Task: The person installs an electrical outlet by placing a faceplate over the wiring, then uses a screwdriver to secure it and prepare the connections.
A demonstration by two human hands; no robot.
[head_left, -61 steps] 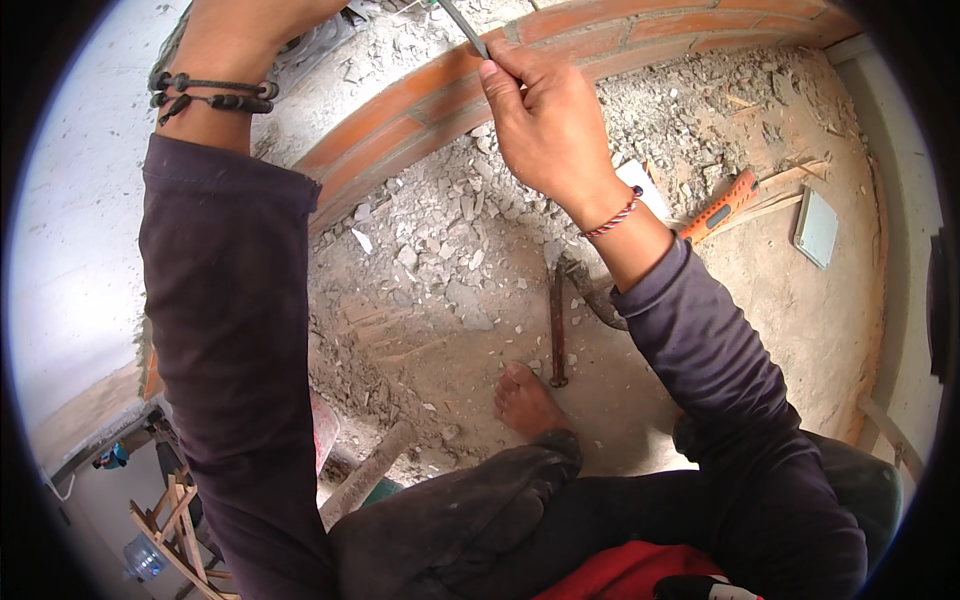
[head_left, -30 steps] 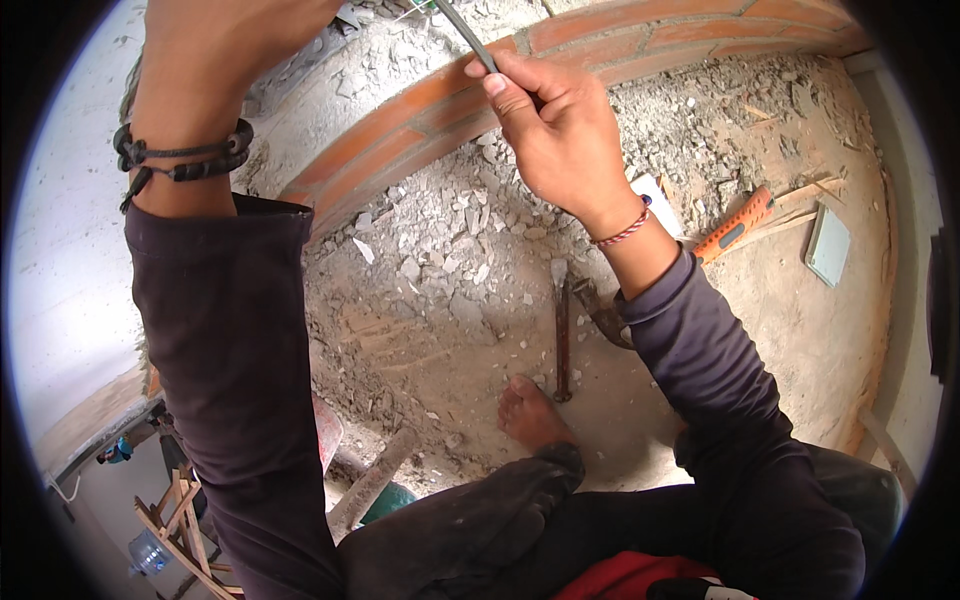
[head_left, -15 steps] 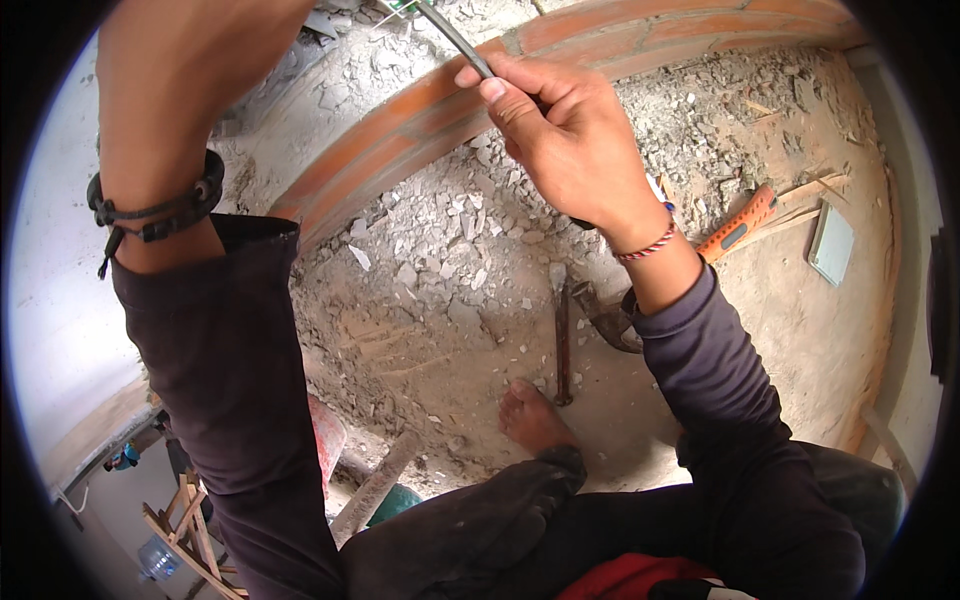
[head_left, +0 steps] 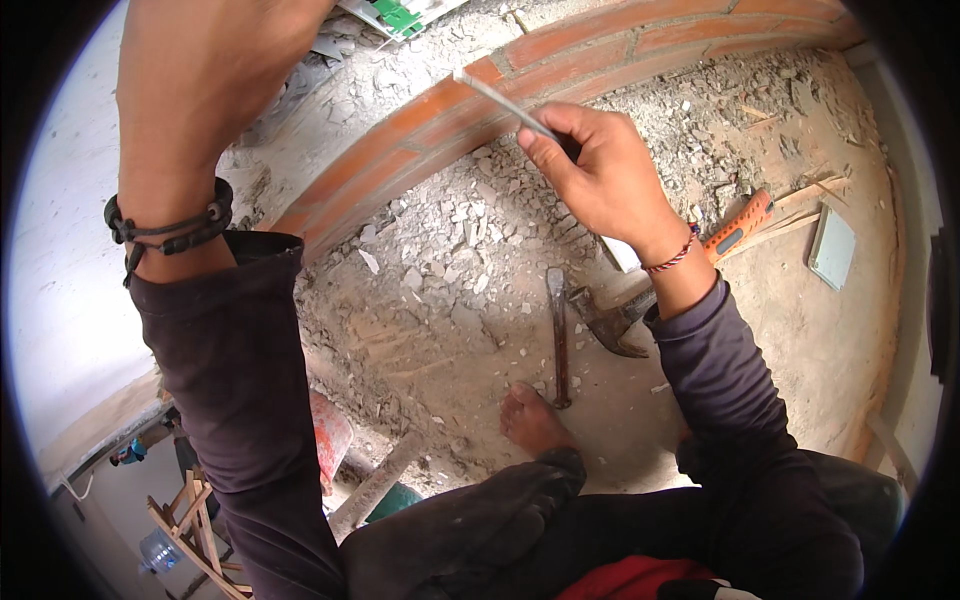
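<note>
My right hand point(head_left: 610, 165) is closed around a slim grey metal rod point(head_left: 505, 103), which points up and left across the low brick wall. Whether it is a screwdriver or a plain bar cannot be made out. My left hand point(head_left: 225, 60) reaches past the top edge, so its fingers are hidden. Near it lies a green and white piece point(head_left: 398, 18) among rubble. Below my right hand, a chisel point(head_left: 561, 340) rests on the dusty floor beside a claw hammer point(head_left: 737, 228) with an orange handle.
Curving across the top is the low brick wall point(head_left: 560, 60), with broken plaster point(head_left: 450, 230) heaped along it. A pale flat tile point(head_left: 832, 247) and wood strips lie at the right. My bare foot point(head_left: 535, 418) stands near the chisel. A blue water jug point(head_left: 158, 550) shows lower left.
My right hand has moved right and slightly down, drawing the rod away from the green and white piece. My left arm has shifted a little right. More of the hammer now shows.
</note>
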